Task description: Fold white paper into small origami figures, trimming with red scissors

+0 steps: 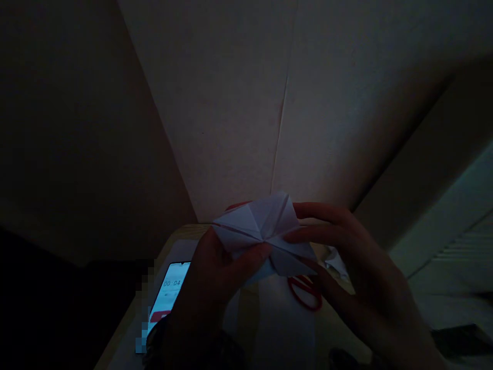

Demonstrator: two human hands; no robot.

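Held up above the table is a folded piece of white paper (250, 221), creased into several pointed flaps that meet near its middle. My left hand (227, 272) grips its left side, with the thumb pressed on the front close to the centre. On the right side, my right hand (342, 246) has its fingers around the flaps, one fingertip on the front and others at the edge and behind. Below the paper, the red handle of a pair of scissors (306, 295) shows; the rest of the scissors is hidden.
A lit phone (169, 288) showing a timer lies left of my left hand. White paper sheets (285, 318) cover part of the wooden table (185, 232). Crumpled white paper (336, 262) sits behind my right hand. A wall (231, 128) rises behind the table. The room is dark.
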